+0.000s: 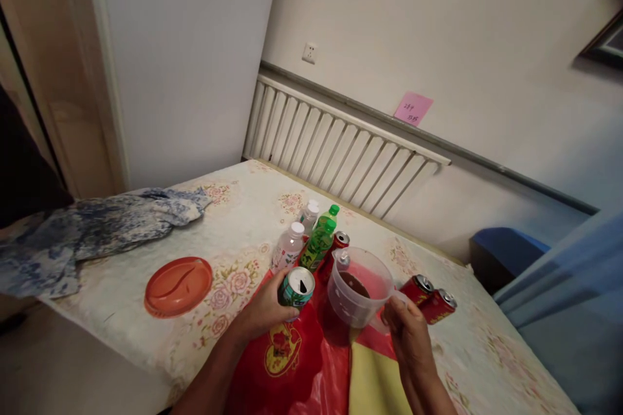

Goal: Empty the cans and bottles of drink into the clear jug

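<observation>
My left hand point(267, 306) is wrapped round a green drink can point(296, 295), whose top opening shows dark. In my right hand point(406, 324) is the handle of a clear plastic measuring jug point(363, 292), tilted a little, with dark brown liquid inside. The jug stands or hangs over a red plastic bag point(311, 369); I cannot tell if it touches. Just behind the can are a clear bottle with a white cap point(288, 248) and a green bottle point(317, 245). A red can point(339, 243) is partly hidden by the jug.
Two red cans point(428, 298) are right of the jug. A yellow cloth point(374, 379) lies at the front. An orange lid point(178, 286) and a blue patterned cloth point(126, 224) lie on the left. Behind the flowered tablecloth point(233, 191) runs a radiator point(335, 142).
</observation>
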Motion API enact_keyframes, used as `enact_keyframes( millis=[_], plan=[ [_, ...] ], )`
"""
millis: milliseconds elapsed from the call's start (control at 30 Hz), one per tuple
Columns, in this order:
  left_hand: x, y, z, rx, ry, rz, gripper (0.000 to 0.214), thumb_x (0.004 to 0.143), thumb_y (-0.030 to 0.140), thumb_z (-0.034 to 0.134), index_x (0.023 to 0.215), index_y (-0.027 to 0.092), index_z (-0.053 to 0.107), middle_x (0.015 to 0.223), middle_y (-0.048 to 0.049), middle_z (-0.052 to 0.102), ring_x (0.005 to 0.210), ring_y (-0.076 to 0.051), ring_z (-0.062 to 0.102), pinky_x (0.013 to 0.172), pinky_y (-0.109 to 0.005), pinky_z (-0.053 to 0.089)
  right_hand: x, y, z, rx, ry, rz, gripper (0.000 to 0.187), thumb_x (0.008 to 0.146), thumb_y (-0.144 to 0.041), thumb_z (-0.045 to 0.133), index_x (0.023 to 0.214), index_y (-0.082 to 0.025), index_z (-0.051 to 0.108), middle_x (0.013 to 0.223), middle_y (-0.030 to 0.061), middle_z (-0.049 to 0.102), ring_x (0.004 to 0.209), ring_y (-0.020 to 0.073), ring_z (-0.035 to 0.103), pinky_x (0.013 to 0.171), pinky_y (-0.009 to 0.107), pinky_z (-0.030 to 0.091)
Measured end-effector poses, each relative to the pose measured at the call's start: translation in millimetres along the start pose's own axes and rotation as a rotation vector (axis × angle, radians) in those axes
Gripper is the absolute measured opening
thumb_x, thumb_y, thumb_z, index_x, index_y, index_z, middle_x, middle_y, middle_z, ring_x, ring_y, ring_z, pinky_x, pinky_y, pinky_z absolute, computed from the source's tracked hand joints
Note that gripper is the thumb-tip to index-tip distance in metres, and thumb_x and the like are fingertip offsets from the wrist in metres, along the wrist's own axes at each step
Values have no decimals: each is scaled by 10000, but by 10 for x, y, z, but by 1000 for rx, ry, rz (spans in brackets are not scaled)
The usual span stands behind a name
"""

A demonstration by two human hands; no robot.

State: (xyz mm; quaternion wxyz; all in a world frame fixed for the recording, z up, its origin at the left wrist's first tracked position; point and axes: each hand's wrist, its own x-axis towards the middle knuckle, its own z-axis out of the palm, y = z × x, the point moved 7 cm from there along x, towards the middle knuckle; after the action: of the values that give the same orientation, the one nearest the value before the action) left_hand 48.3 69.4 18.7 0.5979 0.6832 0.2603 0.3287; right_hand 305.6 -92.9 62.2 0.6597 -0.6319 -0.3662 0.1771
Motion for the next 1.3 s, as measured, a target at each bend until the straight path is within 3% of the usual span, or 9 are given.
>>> enact_keyframes(
  millis=[233, 600, 900, 1300],
  plan=[
    [-2, -21, -8, -18, -27, 25, 777, 578, 104, 697, 1325, 187, 499, 1290, -78, 627, 1208, -293, 552, 1058, -382, 398, 87, -393, -53, -7, -12, 73, 376, 696, -511, 753, 606, -188, 584, 523, -44, 462, 506, 112, 375, 503, 254, 299],
    [11, -23, 25, 8, -31, 71, 726, 570, 96, 689, 1272, 196, 532, 1224, -62, 649, 1139, -280, 582, 985, -356, 446, 154, -776, -31, -283, -193, 68, 416, 678, -517, 742, 525, -195, 530, 484, -41, 448, 491, 109, 359, 499, 257, 263],
    [19, -57, 23, 85, -16, 89, 705, 578, 115, 706, 1254, 209, 532, 1208, -56, 651, 1105, -264, 597, 960, -342, 461, 179, -798, 39, -403, -258, 118, 456, 638, -574, 743, 531, -202, 502, 466, -73, 356, 470, 85, 261, 483, 244, 185],
    [-15, -31, 9, 81, -27, 63, 740, 569, 113, 695, 1284, 204, 525, 1261, -68, 631, 1158, -284, 576, 1009, -366, 434, 147, -832, 203, -461, -338, 125, 476, 624, -596, 754, 533, -199, 508, 480, -69, 367, 476, 87, 280, 454, 232, 201]
  ],
)
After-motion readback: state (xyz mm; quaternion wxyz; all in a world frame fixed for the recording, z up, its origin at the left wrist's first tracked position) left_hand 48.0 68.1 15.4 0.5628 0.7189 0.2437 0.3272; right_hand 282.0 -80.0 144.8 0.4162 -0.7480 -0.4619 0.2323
